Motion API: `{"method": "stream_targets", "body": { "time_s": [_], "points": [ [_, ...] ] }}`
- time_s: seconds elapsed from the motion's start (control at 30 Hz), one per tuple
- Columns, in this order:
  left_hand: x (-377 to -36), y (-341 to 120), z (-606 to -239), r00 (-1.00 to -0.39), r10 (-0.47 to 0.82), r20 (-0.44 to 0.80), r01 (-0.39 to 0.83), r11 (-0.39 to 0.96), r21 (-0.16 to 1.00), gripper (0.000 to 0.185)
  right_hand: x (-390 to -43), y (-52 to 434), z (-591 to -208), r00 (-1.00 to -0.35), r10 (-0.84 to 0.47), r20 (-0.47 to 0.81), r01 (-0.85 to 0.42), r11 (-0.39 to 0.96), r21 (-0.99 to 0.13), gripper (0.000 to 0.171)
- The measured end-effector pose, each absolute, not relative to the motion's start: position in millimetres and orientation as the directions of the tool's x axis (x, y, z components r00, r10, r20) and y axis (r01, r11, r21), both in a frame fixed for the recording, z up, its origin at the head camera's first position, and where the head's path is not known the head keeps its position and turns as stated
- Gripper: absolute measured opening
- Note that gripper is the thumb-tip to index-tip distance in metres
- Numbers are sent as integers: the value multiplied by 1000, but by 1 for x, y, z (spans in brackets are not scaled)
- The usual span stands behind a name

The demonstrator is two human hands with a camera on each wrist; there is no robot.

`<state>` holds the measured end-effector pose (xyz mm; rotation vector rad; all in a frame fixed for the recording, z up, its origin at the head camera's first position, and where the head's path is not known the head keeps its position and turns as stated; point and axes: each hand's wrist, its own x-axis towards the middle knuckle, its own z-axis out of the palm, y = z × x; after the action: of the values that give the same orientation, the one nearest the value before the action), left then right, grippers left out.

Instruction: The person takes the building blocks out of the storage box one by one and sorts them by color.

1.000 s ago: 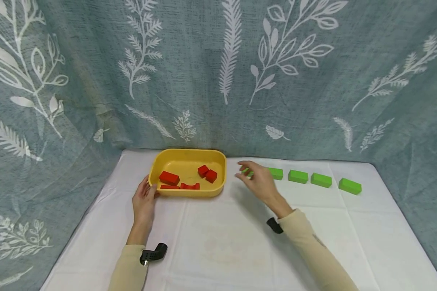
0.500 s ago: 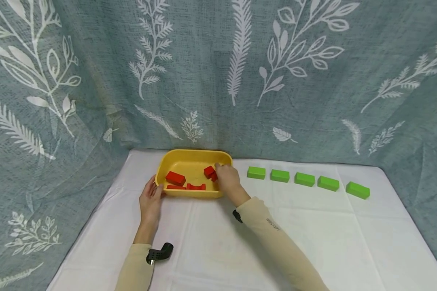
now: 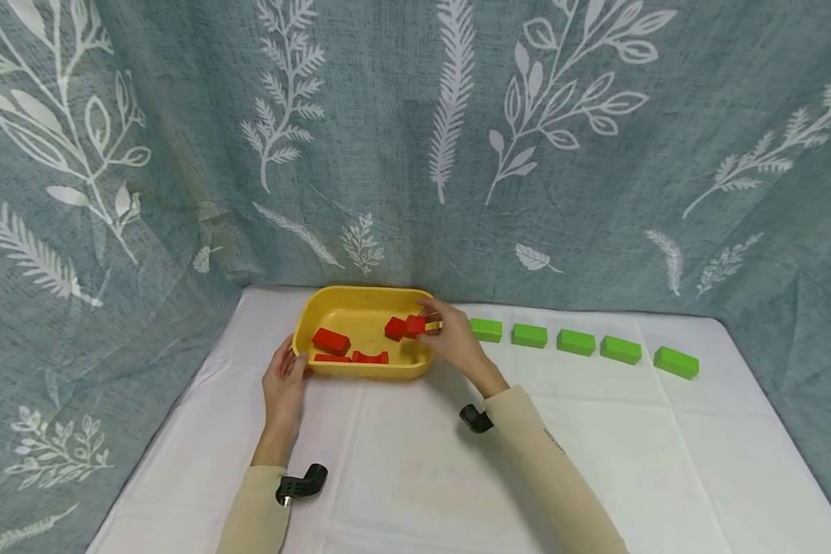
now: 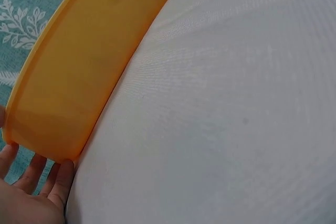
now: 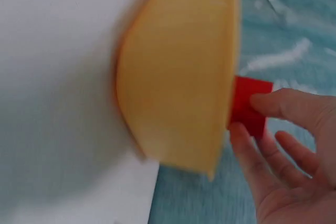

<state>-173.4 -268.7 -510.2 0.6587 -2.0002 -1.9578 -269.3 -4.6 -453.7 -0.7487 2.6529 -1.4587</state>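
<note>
thumb and fingers of the right hand (image 3: pixel 453 335) pinch a red block (image 5: pixel 245 109) between their tips, at the right end of the yellow tray (image 3: pixel 367 371). the left hand (image 3: pixel 283 386) grips that tray's near left corner.

Soft, even light fills the head view, with a faint shadow on the worktop (image 3: pixel 395 469) beside the right sleeve (image 3: pixel 552 473). The left wrist view is dimmer. In the right wrist view, tub (image 5: pixel 176 72) and curtain (image 5: pixel 294 24) blur, and a broad, soft-edged shadow greys the worktop.
</note>
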Motion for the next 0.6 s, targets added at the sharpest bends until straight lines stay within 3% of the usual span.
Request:
{"method": "stream_targets", "body": {
  "time_s": [0.23,0.47,0.6],
  "points": [
    [-175,-266,-510,-855,-500,-137,-146,-21,989,52,-271,47,-452,-916,-333,224,-326,295,-898,74],
    [-174,-267,-511,-855,-501,-136,-141,-27,990,52,-268,85,-467,-950,-280,135,-213,271,-939,89],
    [-175,-266,-511,-853,-504,-136,-141,-28,990,52,-265,97,-478,-947,-292,133,-226,314,-922,98]
  ]
}}
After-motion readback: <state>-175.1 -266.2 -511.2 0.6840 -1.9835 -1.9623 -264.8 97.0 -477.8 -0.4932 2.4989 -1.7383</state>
